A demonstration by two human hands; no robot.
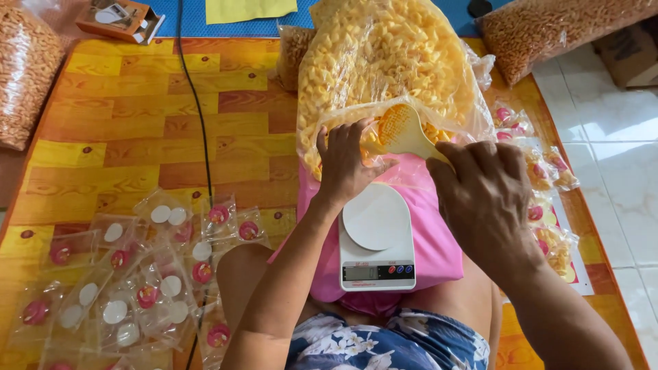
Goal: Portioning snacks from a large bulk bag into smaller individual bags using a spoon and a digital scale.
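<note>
Floral-print shorts (391,342) are sitting nearest; above them a white digital kitchen scale (377,240) is resting on pink cloth (439,233). Right hand (486,199) is gripping a yellow plastic scoop (401,130) inside the large clear bag of yellow macaroni-shaped snacks (384,62) at the mat's far edge; left hand (346,164) is pinching the bag mouth (keeping it wide advisable).

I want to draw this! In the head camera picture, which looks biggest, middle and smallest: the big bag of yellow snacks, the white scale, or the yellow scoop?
1. Big clear bag of yellow snacks, largest by far.
2. White scale.
3. Yellow scoop, smallest; the right hand hides part of its handle.
</note>
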